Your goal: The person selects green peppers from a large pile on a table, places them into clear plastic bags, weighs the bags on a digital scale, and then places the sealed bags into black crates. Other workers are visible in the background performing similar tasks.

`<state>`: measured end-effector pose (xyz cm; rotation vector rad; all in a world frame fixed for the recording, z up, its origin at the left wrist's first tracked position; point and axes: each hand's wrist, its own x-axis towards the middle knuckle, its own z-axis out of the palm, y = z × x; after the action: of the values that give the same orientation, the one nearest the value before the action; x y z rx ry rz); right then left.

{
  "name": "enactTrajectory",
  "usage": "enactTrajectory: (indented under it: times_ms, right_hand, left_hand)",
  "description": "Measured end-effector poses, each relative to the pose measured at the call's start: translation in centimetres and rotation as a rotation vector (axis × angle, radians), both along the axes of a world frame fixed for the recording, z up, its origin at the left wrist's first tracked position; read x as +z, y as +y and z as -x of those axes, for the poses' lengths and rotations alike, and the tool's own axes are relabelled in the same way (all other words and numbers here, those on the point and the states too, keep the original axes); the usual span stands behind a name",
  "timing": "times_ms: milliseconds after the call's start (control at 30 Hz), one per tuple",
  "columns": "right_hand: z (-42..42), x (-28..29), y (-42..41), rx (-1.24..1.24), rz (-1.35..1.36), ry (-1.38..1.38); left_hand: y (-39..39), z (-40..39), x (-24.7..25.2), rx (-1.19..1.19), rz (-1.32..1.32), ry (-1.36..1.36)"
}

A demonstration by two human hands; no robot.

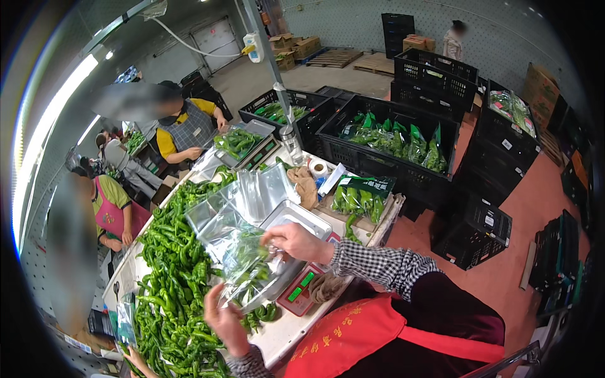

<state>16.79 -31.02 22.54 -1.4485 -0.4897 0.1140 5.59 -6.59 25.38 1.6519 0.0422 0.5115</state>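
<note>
A clear plastic bag (pixel 246 260) with green peppers in it is between my hands, above the metal weighing pan (pixel 283 283). My right hand (pixel 295 240) pinches the bag's right side, its fingertips blurred. At the bag's lower left edge, my left hand (pixel 227 319) has its thumb and fingers around the film. The pan sits on a red digital scale (pixel 298 294) with lit green displays. To the left spreads a heap of long green peppers (pixel 175 264). Flat clear bags (pixel 260 189) lie beyond my hands, beside a second metal tray (pixel 307 219).
A filled pepper bag (pixel 361 198) rests at the table's right end, near a tape roll (pixel 318 167) and glass bottle (pixel 290 144). Black crates (pixel 392 156) stand beyond. A metal post (pixel 269 56) rises there. Co-workers (pixel 189 127) (pixel 116 208) stand across the table.
</note>
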Motion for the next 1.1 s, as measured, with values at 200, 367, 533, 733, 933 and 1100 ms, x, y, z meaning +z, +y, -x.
enactTrajectory:
  times_ms: [200,367,533,733,933,1100]
  right_hand:
    - [4.4,14.3,-0.2,0.082,0.004,-0.321]
    - [2.9,17.7,-0.9,0.144,0.008,-0.086]
    - [1.2,17.8,0.3,0.085,0.004,-0.121]
    - [-1.0,17.4,-0.5,-0.085,0.034,-0.247]
    - [2.0,7.0,-2.6,-0.267,0.069,-0.315]
    - [8.1,-8.6,-6.4,-0.345,0.485,-0.095]
  left_hand:
    - [-0.7,3.8,10.6,0.259,0.136,-0.382]
    - [0.3,0.0,13.7,0.218,0.063,-0.323]
    - [3.1,-3.3,14.8,-0.127,0.164,-0.258]
    - [2.4,-5.4,15.5,-0.180,0.218,-0.291]
    - [0.3,-0.2,7.3,-0.106,-0.006,-0.083]
    - [-1.7,3.9,-10.5,-0.043,-0.064,0.193]
